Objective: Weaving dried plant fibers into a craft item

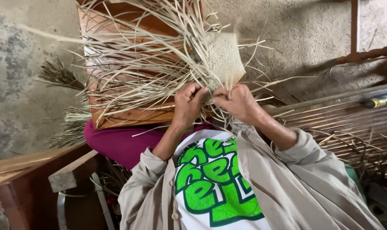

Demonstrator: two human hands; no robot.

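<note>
A small woven panel of pale dried leaf strips (pixel 223 59) stands up above both hands, with several long loose strips (pixel 138 68) fanning out to the left over a wooden board (pixel 129 116). My left hand (pixel 188 104) is closed around strips at the lower left edge of the panel. My right hand (pixel 237 102) pinches strips at the panel's lower right edge. The two hands nearly touch at the base of the weave. The fingertips are partly hidden among the strips.
A magenta cloth (pixel 117 142) covers my lap under the board. Bundles of dried leaves (pixel 70 123) lie on the concrete floor at left. Wooden slats (pixel 342 115) run along the right, and a dark wooden piece (pixel 36 179) sits at lower left.
</note>
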